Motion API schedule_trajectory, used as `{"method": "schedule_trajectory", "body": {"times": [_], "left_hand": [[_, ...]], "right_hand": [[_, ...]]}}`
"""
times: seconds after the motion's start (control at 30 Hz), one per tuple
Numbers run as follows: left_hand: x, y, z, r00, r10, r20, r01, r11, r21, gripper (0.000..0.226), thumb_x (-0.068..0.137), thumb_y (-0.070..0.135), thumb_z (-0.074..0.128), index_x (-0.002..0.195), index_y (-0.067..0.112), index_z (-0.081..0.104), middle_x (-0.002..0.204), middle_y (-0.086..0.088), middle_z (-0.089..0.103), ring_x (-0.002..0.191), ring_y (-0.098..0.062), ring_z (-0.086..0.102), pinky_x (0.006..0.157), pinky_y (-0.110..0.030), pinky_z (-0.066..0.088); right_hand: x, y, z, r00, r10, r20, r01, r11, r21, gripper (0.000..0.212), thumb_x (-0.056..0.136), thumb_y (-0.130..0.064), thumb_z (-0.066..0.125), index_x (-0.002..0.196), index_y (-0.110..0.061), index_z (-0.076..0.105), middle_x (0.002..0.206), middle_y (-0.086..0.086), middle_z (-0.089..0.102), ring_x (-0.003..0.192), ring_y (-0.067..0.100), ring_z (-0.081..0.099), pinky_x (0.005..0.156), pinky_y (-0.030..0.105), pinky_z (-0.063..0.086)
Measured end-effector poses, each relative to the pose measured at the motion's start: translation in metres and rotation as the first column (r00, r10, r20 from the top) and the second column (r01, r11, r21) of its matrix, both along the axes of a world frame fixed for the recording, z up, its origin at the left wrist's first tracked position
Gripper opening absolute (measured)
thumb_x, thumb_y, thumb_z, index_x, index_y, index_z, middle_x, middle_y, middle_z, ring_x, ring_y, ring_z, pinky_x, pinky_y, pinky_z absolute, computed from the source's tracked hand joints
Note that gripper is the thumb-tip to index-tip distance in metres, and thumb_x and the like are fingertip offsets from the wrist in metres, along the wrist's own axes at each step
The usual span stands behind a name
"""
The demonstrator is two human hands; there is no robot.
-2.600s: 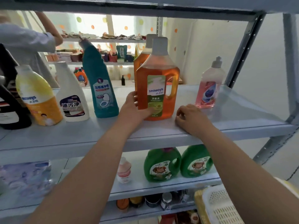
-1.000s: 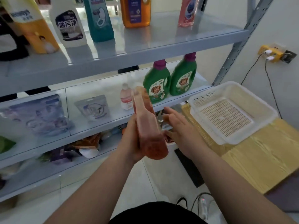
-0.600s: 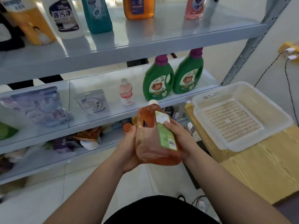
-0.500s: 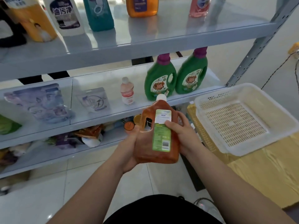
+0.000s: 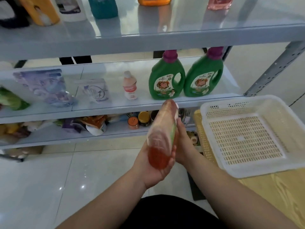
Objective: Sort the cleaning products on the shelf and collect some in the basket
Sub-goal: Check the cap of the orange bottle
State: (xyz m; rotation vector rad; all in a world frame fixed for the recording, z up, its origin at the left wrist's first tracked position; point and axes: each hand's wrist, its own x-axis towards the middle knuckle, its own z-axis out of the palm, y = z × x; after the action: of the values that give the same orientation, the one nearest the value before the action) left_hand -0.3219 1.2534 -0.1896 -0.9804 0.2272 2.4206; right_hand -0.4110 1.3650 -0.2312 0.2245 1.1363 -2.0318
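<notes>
Gripping orange bottle in left hand and, seemingly, right hand, basket beside, shelf behind.

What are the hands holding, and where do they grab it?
An orange bottle. The left hand cups its bottom end; the right hand touches its side.
</notes>
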Motion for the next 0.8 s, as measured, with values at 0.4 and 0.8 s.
{"method": "schedule_trajectory", "body": {"times": [0.4,0.8], "left_hand": [[0.0,-0.009,0.005,0.991,-0.085,-0.101,0.036,0.91,-0.412,0.044,0.103,0.043,0.048,0.136,0.019,0.062,0.136,-0.018,0.064,0.121,-0.041,0.06,0.087,-0.062,0.056],[0.015,-0.139,-0.039,0.887,-0.151,-0.437,-0.047,0.91,-0.411,0.062,0.085,0.032,0.056,0.143,0.009,0.057,0.137,-0.02,0.063,0.117,-0.036,0.067,0.088,-0.055,0.056]], "right_hand": [[-0.021,-0.013,0.0,0.987,-0.035,0.156,0.015,0.991,0.13,0.051,0.096,-0.047,0.065,0.129,-0.008,0.067,0.115,0.017,0.076,0.1,0.03,0.075,0.089,0.043,0.058],[0.005,-0.058,0.044,0.901,-0.148,-0.409,0.315,0.871,0.378,0.085,0.061,-0.041,0.097,0.128,-0.036,0.045,0.122,0.004,0.069,0.095,0.02,0.077,0.076,0.042,0.065]]}}
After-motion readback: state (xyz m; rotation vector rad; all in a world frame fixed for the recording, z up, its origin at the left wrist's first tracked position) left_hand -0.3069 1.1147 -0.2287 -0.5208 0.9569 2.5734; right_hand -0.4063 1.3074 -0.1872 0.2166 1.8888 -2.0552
